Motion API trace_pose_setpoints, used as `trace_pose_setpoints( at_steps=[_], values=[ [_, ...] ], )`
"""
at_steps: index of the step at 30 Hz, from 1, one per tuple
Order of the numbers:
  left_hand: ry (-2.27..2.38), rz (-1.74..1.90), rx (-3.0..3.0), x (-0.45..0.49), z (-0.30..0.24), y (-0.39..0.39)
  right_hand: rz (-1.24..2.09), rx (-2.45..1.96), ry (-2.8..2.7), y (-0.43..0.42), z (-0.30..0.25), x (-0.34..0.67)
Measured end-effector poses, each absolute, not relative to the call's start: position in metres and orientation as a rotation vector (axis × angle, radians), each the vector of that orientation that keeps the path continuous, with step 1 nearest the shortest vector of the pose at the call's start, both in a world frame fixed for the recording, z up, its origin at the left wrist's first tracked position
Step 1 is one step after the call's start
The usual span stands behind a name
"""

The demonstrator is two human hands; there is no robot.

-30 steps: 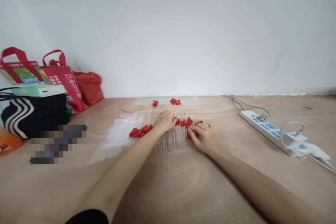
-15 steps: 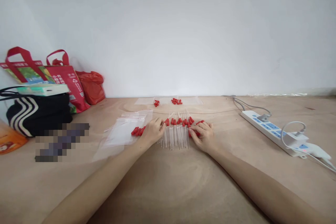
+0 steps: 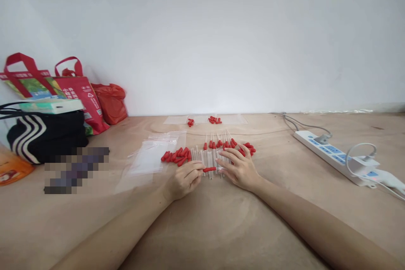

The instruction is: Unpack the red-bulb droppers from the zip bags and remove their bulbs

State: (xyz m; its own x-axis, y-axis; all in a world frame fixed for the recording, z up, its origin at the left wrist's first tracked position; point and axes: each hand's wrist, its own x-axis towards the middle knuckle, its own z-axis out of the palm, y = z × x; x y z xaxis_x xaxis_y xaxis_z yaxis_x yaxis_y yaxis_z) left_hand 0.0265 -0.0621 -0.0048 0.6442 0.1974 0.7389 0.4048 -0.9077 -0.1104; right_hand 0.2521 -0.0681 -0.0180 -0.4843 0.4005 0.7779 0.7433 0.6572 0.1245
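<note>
My left hand (image 3: 186,178) pinches a small red rubber bulb (image 3: 209,169), held level over a row of thin clear tubes (image 3: 207,158). From the right, my right hand (image 3: 238,166) curls round what looks like a clear tube (image 3: 219,169) in line with the bulb; the fingers partly hide its grip. Loose red bulbs (image 3: 177,156) lie in a heap left of the row, and more red bulbs (image 3: 249,148) lie behind my right hand. Droppers with red bulbs on clear stems (image 3: 218,143) lie fanned out beyond the tubes.
Clear zip bags (image 3: 152,152) are stacked left of the tubes. Filled bags (image 3: 205,120) with red-bulbed droppers lie by the wall. A white power strip (image 3: 329,154) with cables stands right; shopping bags (image 3: 80,97) and a black bag (image 3: 60,137) stand left.
Both hands have drawn nearer to me and together over the tubes. A red bulb now shows level between them, and the left heap of bulbs is uncovered.
</note>
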Motion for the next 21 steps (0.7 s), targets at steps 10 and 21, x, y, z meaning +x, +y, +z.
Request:
trace_pose_setpoints(
  at_steps=[10, 21],
  values=[
    [-0.550, -1.129, -2.643, 0.029, -0.003, -0.061, -0.566, -0.803, -2.139, -0.068, -0.020, 0.249],
    [-0.736, -0.921, -2.675, 0.042, -0.009, -0.061, -0.623, -0.808, -2.181, -0.074, -0.021, 0.242]
  ],
)
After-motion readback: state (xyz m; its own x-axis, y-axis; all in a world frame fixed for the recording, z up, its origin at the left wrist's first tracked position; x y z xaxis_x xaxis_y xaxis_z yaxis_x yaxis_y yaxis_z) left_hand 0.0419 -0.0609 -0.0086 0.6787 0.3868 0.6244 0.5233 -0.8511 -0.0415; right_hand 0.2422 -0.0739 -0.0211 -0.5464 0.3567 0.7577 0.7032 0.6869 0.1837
